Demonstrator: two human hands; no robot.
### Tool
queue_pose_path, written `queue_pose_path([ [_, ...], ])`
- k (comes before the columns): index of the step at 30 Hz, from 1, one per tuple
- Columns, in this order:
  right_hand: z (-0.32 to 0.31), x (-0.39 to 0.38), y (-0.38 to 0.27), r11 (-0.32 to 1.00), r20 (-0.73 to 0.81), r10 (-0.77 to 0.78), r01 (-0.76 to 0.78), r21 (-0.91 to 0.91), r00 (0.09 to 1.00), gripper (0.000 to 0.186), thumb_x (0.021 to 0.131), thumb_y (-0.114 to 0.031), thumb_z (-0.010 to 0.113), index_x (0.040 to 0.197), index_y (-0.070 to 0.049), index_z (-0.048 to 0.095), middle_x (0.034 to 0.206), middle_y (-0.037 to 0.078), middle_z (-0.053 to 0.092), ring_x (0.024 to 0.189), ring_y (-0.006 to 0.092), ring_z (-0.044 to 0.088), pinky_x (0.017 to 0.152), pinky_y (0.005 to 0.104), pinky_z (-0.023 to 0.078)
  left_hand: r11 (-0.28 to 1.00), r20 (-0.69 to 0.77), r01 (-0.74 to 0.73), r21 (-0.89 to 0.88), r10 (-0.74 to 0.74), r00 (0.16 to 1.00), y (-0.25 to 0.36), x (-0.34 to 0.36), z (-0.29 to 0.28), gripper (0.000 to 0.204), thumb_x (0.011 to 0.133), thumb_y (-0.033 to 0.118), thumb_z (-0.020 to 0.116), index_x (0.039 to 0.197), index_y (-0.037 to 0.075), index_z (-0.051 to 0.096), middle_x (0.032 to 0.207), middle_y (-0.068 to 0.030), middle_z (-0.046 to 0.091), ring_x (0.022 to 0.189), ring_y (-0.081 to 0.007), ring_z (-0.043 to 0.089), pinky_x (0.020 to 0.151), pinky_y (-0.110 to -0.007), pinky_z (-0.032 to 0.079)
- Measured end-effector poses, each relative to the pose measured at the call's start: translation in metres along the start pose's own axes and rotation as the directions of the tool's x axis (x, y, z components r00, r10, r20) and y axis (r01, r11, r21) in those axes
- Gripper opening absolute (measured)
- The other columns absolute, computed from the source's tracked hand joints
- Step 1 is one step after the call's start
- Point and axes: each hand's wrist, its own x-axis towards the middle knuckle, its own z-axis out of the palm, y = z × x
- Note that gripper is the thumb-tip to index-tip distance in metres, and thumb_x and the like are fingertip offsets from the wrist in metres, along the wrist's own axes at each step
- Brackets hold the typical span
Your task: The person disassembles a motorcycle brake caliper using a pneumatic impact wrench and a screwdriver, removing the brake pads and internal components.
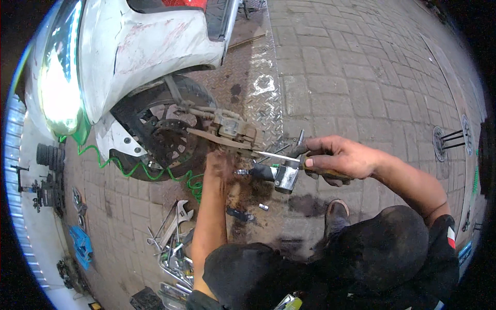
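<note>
Both hands (330,157) at brake caliper (230,129)

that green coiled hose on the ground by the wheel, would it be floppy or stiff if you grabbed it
The green coiled hose would probably be floppy and springy: it sags in loose loops across the paving beside the wheel. It looks thin, so likely light, and its coils might snag on nearby tools.
</note>
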Motion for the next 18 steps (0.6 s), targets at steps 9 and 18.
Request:
queue_pose_path([
  [9, -0.004, 0.002, -0.017, 0.992, -0.038, 0.082, -0.085, -0.090, 0.996, 0.036, 0.096, -0.026, 0.057, 0.125, -0.003, 0.052, 0.078, -0.002, 0.055, 0.058, 0.0059, 0.046, 0.048, 0.0231, 0.038, 0.933, 0.169, -0.360, -0.019, 0.358, 0.918, -0.030, 0.017, 0.066, 0.088, 0.060, 0.019, 0.090, 0.134, 0.012, 0.043, 0.125, -0.0069, 0.050, 0.115, -0.0249, 0.052, 0.095, -0.046, 0.051],
  [18, -0.005, -0.001, -0.031, 0.966, -0.111, 0.057, -0.083, -0.245, 0.992, 0.037, 0.096, -0.026, 0.058, 0.126, -0.004, 0.057, 0.072, -0.001, 0.054, 0.053, 0.0063, 0.048, 0.045, 0.0228, 0.038, 0.825, 0.081, -0.560, 0.069, 0.555, 0.828, -0.038, 0.010, 0.076, 0.089, 0.062, 0.012, 0.088, 0.137, 0.013, 0.040, 0.130, -0.0103, 0.049, 0.116, -0.0255, 0.052, 0.100, -0.045, 0.047],
])
